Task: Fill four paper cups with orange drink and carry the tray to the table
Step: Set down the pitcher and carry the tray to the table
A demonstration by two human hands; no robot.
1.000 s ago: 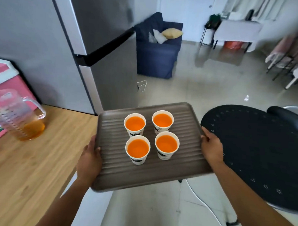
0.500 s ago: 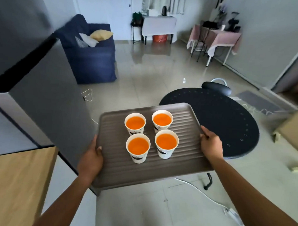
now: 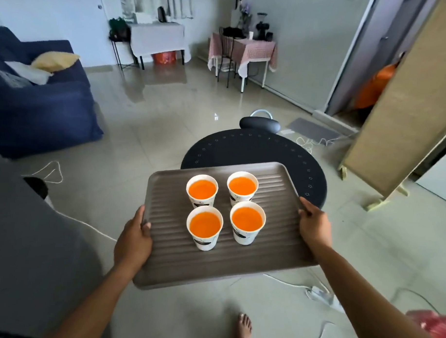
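A brown ribbed tray is held level in the air in front of me. My left hand grips its left edge and my right hand grips its right edge, thumbs on top. Several white paper cups full of orange drink stand upright in a square in the tray's middle. Far across the room stands a table with a pink checked cloth.
A round black chair seat sits just beyond the tray. A grey fridge side is close on my left, a blue sofa further left. A wooden board leans at right. White cables trail on the tiled floor near my bare foot.
My view has swung right, away from the wooden counter and jug, toward the open room. The tray stays between both hands with the cups upright; the fridge has slid to the left edge.
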